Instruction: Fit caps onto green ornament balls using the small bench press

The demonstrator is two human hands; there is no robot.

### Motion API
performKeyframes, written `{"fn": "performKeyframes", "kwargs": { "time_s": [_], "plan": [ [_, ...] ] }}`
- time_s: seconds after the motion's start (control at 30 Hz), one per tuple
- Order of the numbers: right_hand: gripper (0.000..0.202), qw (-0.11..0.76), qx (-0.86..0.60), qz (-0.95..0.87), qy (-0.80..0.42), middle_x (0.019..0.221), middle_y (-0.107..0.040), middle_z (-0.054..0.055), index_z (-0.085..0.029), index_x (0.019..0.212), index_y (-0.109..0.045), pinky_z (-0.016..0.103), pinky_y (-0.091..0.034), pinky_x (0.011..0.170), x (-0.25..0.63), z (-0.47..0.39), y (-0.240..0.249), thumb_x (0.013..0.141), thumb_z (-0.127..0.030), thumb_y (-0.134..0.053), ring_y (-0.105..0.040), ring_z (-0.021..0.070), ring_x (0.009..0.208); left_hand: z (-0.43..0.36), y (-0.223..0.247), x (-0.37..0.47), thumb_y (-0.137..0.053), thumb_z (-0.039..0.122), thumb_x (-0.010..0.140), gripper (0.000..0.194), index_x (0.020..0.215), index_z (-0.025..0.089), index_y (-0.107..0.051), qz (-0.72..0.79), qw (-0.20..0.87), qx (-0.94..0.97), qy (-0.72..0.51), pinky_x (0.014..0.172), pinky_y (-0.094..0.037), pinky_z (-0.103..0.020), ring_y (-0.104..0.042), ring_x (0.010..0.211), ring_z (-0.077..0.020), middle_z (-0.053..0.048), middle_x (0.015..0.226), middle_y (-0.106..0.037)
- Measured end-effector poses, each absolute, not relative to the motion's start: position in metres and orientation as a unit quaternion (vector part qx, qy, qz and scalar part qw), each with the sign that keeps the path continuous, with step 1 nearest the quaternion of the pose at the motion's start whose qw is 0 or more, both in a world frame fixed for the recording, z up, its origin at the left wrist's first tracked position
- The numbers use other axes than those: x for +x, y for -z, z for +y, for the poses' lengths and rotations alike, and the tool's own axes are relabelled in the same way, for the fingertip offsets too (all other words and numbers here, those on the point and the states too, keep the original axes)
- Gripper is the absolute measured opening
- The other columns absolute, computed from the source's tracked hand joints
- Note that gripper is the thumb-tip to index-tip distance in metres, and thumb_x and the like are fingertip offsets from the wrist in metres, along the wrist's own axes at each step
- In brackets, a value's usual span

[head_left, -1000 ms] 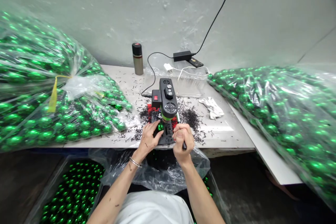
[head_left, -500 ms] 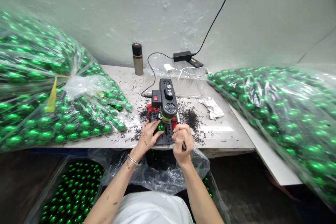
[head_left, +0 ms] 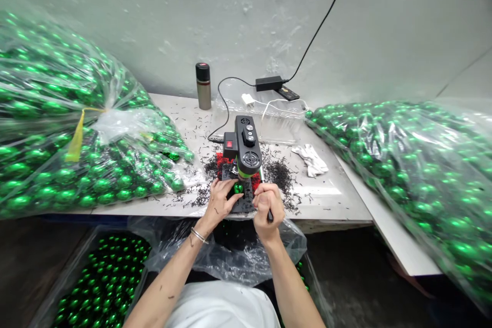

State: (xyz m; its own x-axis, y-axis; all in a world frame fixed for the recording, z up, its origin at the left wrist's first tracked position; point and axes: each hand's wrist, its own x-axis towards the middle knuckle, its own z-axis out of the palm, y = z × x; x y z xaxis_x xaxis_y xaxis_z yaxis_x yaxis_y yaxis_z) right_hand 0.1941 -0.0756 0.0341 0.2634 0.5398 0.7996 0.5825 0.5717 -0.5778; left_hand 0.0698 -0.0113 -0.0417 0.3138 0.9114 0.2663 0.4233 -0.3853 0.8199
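A small black bench drill press (head_left: 246,143) stands on the white table, a yellow-green ring near its lower front end. Beneath its head sits a shiny green ball (head_left: 238,188), over the black base plate (head_left: 242,207). My left hand (head_left: 220,200) has its thumb and fingers around the ball from the left. On the other side, my right hand (head_left: 268,207) is closed in a fist round the machine's lever (head_left: 270,215); the dark grip end shows below the fingers. The exact contact between drill tip and ball is hidden by the head.
Clear bags of green balls lie left (head_left: 96,179) and right (head_left: 400,164). Black shavings (head_left: 279,175) surround the machine. Behind it are a thermos (head_left: 203,87), a plastic tray (head_left: 282,130) and a power adapter (head_left: 269,83). White gloves (head_left: 310,160) lie right. Below is an open plastic bag (head_left: 230,256).
The green ball shows more clearly between my left thumb and fingers, which sit slightly lower. My right fist stays on the lever with little movement. The view has shifted a little.
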Motion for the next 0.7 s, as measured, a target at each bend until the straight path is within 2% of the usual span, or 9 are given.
{"fn": "performKeyframes", "kwargs": {
  "time_s": [0.33, 0.57, 0.7],
  "plan": [
    [0.026, 0.638, -0.470, -0.609, 0.028, 0.075, -0.052, 0.000, -0.021, 0.072, -0.046, 0.027, -0.044, 0.059, 0.196, -0.076, -0.031, 0.095, -0.012, -0.040, -0.054, 0.0120, 0.068, -0.006, 0.054, 0.071, -0.071, 0.033, 0.085, 0.034, 0.116, 0.022, -0.070, 0.458, 0.287, 0.761, -0.359, 0.117, -0.025, -0.054, -0.061, 0.117, -0.0297, -0.011, 0.120, -0.071],
    [0.027, 0.643, -0.436, -0.628, 0.050, 0.077, -0.053, 0.001, -0.022, 0.073, -0.047, 0.028, -0.045, 0.057, 0.200, -0.070, -0.004, 0.097, -0.019, -0.037, -0.054, 0.0128, 0.067, -0.007, 0.061, 0.071, -0.069, 0.035, 0.088, 0.033, 0.118, 0.022, -0.069, 0.451, 0.232, 0.783, -0.360, 0.114, -0.032, -0.054, -0.063, 0.114, -0.0278, -0.010, 0.118, -0.072],
    [0.029, 0.659, -0.426, -0.617, 0.056, 0.076, -0.052, 0.000, -0.022, 0.072, -0.045, 0.034, -0.051, 0.068, 0.202, -0.066, 0.011, 0.099, -0.021, -0.035, -0.055, 0.0126, 0.065, -0.007, 0.062, 0.071, -0.069, 0.037, 0.087, 0.034, 0.118, 0.022, -0.069, 0.448, 0.228, 0.784, -0.364, 0.112, -0.033, -0.054, -0.064, 0.111, -0.0274, -0.010, 0.116, -0.073]
  ]
}}
